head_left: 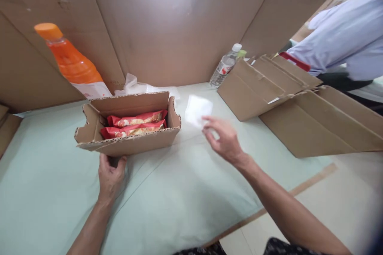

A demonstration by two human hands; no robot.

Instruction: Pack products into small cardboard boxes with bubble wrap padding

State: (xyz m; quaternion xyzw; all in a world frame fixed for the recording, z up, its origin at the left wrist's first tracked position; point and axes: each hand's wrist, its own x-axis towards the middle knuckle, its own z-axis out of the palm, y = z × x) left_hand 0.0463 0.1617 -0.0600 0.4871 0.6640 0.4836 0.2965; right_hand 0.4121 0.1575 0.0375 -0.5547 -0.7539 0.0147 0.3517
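Observation:
My left hand (pixel 110 175) is at the near lower edge of an open cardboard box (pixel 143 145), thumb and fingers curled against it with the fingertips hidden beneath. Two red snack packets (pixel 134 129) with food pictures lie side by side inside that box. To the right of it, my right hand (pixel 223 137) pinches the near corner of a small white square sheet (pixel 197 109) between thumb and fingers. Motion blurs the sheet, so I cannot tell whether it is paper or thin plastic.
An orange drink bottle (pixel 74 63) stands behind the box, beside crumpled white wrapping (pixel 131 85). A clear water bottle (pixel 224 67) and two cardboard boxes (pixel 254 83) are on the right. Cardboard panels (pixel 179 28) wall the back. A person in a light sleeve (pixel 344 32) is at the far right.

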